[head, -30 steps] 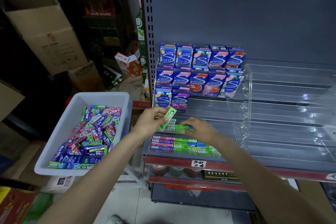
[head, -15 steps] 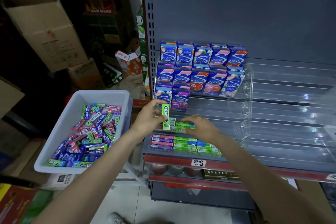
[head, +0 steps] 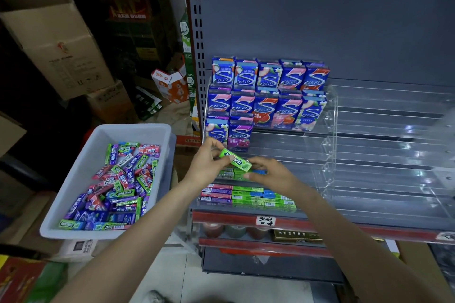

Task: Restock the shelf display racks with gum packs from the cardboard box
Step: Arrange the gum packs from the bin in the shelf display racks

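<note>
Left hand [head: 209, 167] and right hand [head: 270, 174] both pinch a green gum pack [head: 235, 162] above the rack's [head: 330, 130] lower-left tier; tilted, it may jam against shelved packs [head: 246, 195].

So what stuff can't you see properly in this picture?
- Head view: the gum packs on the rack's second row, mostly hidden behind both hands.
- Head view: the right hand, whose fingertips curl out of sight, so its grip is unclear.
- Head view: the jars under the red shelf edge, dark and blurred.
- Head view: the white tub, whose bottom is buried under loose gum.
</note>
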`<state>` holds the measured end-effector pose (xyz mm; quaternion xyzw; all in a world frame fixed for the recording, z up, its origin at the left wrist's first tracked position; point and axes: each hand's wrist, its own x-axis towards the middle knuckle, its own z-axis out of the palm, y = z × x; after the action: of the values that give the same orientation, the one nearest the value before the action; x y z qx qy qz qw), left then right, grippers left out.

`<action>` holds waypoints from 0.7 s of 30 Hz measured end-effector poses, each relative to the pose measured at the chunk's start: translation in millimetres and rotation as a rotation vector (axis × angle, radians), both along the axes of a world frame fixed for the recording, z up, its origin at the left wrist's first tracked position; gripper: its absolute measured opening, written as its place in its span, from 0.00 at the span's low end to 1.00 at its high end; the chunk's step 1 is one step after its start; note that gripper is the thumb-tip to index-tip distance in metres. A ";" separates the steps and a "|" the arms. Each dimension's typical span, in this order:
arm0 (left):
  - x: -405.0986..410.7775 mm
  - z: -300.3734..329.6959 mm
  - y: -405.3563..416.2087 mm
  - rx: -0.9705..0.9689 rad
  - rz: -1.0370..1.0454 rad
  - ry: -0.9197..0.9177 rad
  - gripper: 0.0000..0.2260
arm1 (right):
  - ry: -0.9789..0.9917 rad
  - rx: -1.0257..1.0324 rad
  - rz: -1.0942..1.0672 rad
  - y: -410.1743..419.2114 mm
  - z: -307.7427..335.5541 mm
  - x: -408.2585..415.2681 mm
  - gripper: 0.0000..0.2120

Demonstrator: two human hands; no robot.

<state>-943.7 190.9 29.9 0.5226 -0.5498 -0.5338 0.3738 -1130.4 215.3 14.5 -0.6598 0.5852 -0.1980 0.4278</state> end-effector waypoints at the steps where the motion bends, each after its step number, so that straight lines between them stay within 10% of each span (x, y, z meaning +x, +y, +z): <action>1: -0.9 -1.2 -1.3 0.005 0.007 0.000 0.12 | -0.027 0.007 -0.001 0.4 1.6 0.0 0.15; 7: -5.4 -2.1 -2.6 0.028 -0.006 -0.006 0.09 | -0.038 -0.057 -0.054 1.0 3.4 0.9 0.10; 13: 12.5 -5.9 10.7 -0.358 -0.091 -0.747 0.13 | -0.078 -0.018 -0.132 0.2 1.9 -1.7 0.10; 21: 14.8 -13.0 11.5 -0.521 -0.561 -1.155 0.20 | -0.003 -0.034 -0.147 0.2 4.0 -0.5 0.11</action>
<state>-928.9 202.4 16.9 0.4544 -0.8853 -0.0971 -0.0175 -1130.9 215.5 18.5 -0.6220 0.6280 -0.2399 0.4016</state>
